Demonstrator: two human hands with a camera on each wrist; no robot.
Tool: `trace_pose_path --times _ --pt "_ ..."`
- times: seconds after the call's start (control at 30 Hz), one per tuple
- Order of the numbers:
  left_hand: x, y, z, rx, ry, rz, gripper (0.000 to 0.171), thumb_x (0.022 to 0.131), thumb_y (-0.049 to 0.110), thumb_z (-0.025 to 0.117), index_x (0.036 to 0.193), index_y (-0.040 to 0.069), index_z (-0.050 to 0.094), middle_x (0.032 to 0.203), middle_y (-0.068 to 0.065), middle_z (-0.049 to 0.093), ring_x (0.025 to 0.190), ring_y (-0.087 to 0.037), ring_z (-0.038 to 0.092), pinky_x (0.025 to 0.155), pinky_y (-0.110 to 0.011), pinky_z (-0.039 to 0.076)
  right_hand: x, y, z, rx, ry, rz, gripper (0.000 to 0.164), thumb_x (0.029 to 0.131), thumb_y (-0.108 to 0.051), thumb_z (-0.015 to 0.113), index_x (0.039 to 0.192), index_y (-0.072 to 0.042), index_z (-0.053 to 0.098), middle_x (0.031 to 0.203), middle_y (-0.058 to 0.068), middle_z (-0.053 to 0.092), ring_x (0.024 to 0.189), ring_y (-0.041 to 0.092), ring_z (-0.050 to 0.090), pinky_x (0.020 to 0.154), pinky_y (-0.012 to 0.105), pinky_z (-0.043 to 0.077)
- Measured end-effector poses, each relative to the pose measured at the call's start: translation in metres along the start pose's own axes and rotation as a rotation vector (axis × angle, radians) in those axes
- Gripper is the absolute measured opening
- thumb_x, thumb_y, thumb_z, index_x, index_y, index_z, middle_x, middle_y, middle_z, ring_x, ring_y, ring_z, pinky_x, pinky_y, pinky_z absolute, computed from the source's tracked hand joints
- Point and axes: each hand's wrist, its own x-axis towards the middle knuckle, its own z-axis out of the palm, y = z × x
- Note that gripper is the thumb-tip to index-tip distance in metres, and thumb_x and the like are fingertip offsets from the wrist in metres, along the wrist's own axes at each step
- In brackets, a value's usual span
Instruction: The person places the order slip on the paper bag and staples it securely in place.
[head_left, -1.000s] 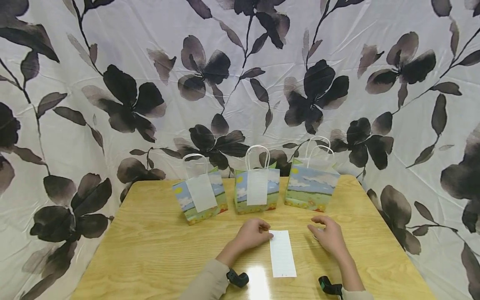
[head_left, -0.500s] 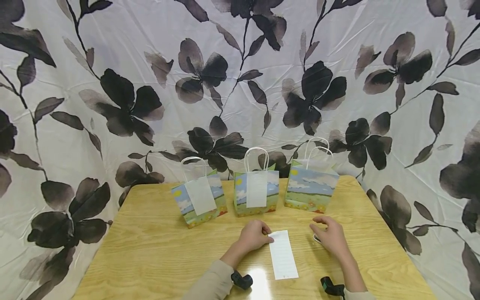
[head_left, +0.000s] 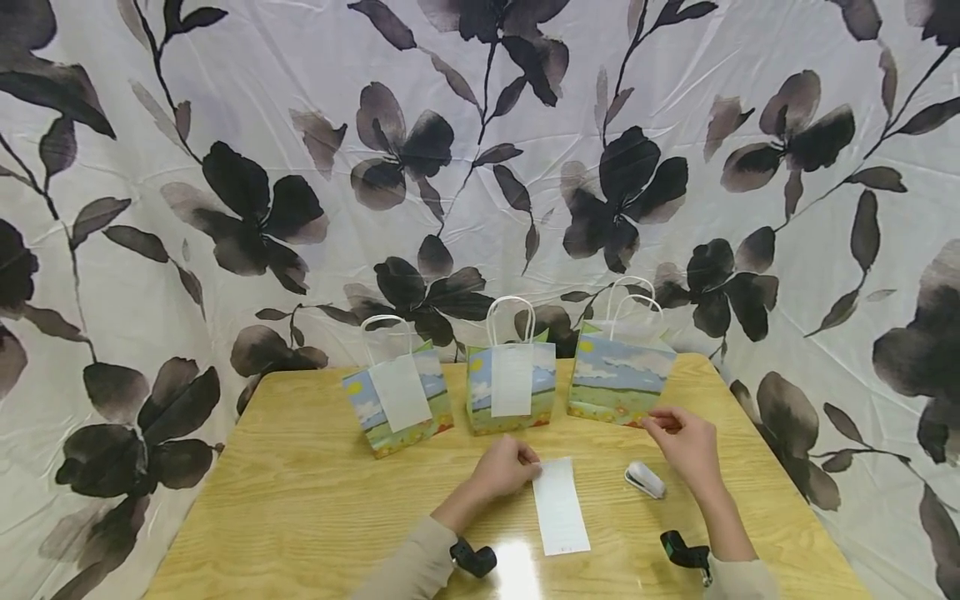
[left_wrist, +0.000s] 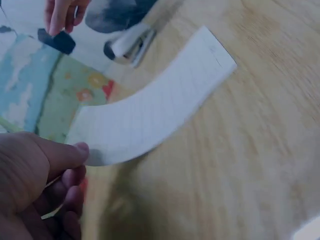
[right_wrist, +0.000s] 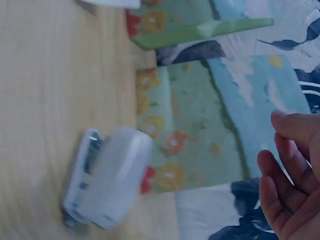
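One strip of white paper (head_left: 562, 512), narrow and faintly ruled, lies just to the right of the left hand (head_left: 506, 467), whose thumb and fingers pinch its far left corner; from this grip the strip extends toward the person, bowed in a smooth curve in the left wrist view. To its right, apart from it, a glossy white stapler (head_left: 646, 480) with rounded edges rests on the surface (head_left: 300, 492), which has a yellowish wood grain. Beyond the stapler, the right hand (head_left: 688, 446) holds nothing, thumb and fingers apart, its tips near the lower corner of the right bag (head_left: 622, 375); contact cannot be determined. This bag, the middle bag (head_left: 546, 387) and the left bag (head_left: 438, 387) carry printed meadows and looped white handles; white slips (head_left: 512, 379) hang on the latter two. Behind stands floral cloth (head_left: 480, 183), creased.
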Motion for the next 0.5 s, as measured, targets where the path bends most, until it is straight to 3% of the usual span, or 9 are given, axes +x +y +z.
trace_pose_path --times 0.07,0.13,0.27,0.37,0.5 --pt "0.001 0.009 -0.007 0.013 -0.006 0.017 0.009 0.088 0.015 0.073 0.08 0.012 0.075 0.069 0.01 0.062 0.058 -0.007 0.055 0.054 -0.025 0.048 0.009 -0.001 -0.009 -0.002 0.04 -0.027 0.015 0.085 -0.014 0.077 0.095 -0.003 0.074 0.076 0.004 0.069 0.069 0.018 0.065 0.062 0.017 0.048" --pt "0.004 0.019 -0.014 0.037 -0.001 0.054 0.01 0.088 0.015 0.073 0.078 0.013 0.074 0.068 0.01 0.061 0.059 -0.007 0.056 0.055 -0.025 0.048 0.018 -0.002 -0.019 -0.014 0.069 -0.056 0.018 0.085 -0.015 0.077 0.097 -0.002 0.073 0.079 0.006 0.069 0.072 0.02 0.065 0.064 0.017 0.048" --pt "0.01 0.042 -0.027 0.094 0.01 0.131 0.011 0.088 0.018 0.074 0.078 0.014 0.074 0.069 0.012 0.062 0.061 -0.004 0.055 0.057 -0.022 0.048 0.038 -0.004 -0.035 -0.032 0.077 -0.092 0.032 0.085 -0.013 0.077 0.111 0.003 0.067 0.101 0.017 0.065 0.091 0.032 0.061 0.073 0.037 0.051" --pt "0.012 0.064 -0.037 0.11 0.011 0.16 0.012 0.09 0.022 0.073 0.08 0.015 0.074 0.071 0.013 0.062 0.062 -0.002 0.055 0.057 -0.022 0.047 0.055 -0.005 -0.046 -0.033 0.013 -0.095 0.05 0.085 -0.015 0.078 0.125 0.005 0.057 0.119 0.025 0.054 0.106 0.043 0.052 0.08 0.055 0.047" --pt "0.018 0.095 -0.051 0.146 0.028 0.201 0.013 0.091 0.026 0.071 0.081 0.017 0.074 0.072 0.013 0.063 0.062 -0.001 0.055 0.056 -0.021 0.046 0.085 -0.009 -0.062 -0.028 -0.143 -0.084 0.071 0.085 -0.023 0.078 0.139 0.007 0.042 0.136 0.031 0.039 0.12 0.051 0.04 0.089 0.063 0.04"
